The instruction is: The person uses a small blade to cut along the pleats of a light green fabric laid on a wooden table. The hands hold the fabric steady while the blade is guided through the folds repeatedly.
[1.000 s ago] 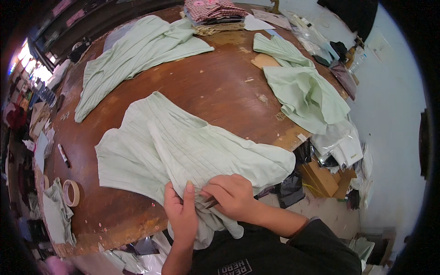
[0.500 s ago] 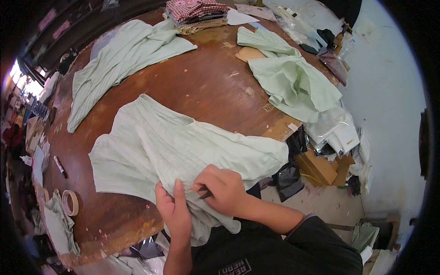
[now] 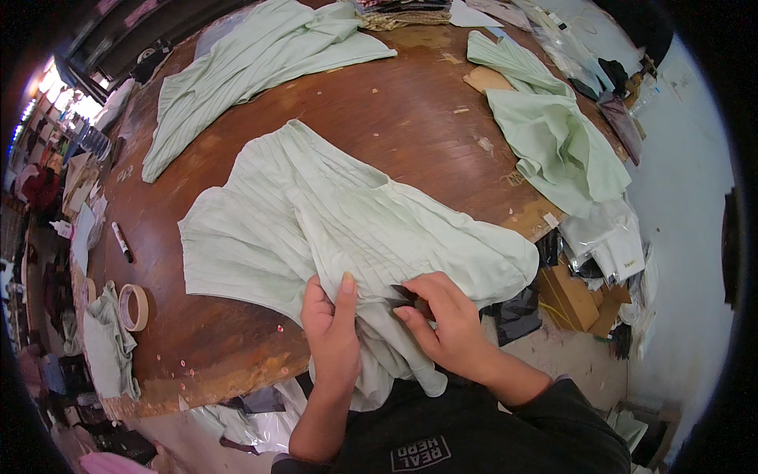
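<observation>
A pale green pleated garment (image 3: pixel 351 213) lies spread on the brown table, its near part hanging over the front edge against me. My left hand (image 3: pixel 332 324) is closed on a fold of it, thumb on top and fingers curled at the cloth. Just to the right, my right hand (image 3: pixel 448 324) holds small dark thread snips (image 3: pixel 404 295) between thumb and fingers. Their pointed blades face left, close to the cloth by my left thumb. The grip end of the snips is hidden in my palm. Whether a thread lies at the tips, I cannot tell.
Other pale green garments lie at the far left (image 3: pixel 260 59) and far right (image 3: pixel 553 138) of the table (image 3: pixel 426 110). A tape roll (image 3: pixel 133 307) and a marker (image 3: pixel 122 242) sit at the left. A cardboard box (image 3: pixel 570 296) stands below the right edge.
My right hand has moved away from the left thumb to the right, its fingers more opened around the snips. The left hand keeps its hold. The whole view has shifted.
</observation>
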{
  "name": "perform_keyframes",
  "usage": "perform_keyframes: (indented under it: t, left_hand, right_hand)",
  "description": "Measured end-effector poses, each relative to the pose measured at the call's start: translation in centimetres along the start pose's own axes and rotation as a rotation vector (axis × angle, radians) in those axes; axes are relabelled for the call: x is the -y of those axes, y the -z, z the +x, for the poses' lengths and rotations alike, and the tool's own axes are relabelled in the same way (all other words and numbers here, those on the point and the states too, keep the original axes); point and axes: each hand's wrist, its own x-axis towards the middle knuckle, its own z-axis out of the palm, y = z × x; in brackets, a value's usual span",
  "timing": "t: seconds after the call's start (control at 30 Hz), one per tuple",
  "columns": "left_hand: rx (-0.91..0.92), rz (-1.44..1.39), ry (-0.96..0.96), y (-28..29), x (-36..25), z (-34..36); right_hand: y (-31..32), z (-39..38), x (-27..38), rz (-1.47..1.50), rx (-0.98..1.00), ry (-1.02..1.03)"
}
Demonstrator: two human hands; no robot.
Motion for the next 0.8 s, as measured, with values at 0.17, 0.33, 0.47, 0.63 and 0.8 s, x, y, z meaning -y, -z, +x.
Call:
perform_keyframes:
  t: [0.17,0.33,0.47,0.63,0.8]
  left_hand:
    - [-0.011,-0.028,0.023,0.3,0.2,0.0]
    - [-0.014,-0.041,0.028,0.4,0.3,-0.1]
    - [-0.014,-0.039,0.041,0.6,0.3,0.0]
    - [-0.016,-0.056,0.050,0.5,0.3,0.0]
    - [-0.014,-0.049,0.066,0.9,0.4,-0.1]
  right_hand:
    - [0.2,1.2,0.2,-0.200,-0.033,0.206]
    - [0.1,1.4,-0.1,-0.212,0.009,0.182]
    - [-0.2,1.5,-0.2,-0.199,0.027,0.178]
    - [-0.4,1.7,-0.2,-0.183,0.037,0.173]
    - [-0.6,1.6,-0.4,-0.143,0.036,0.158]
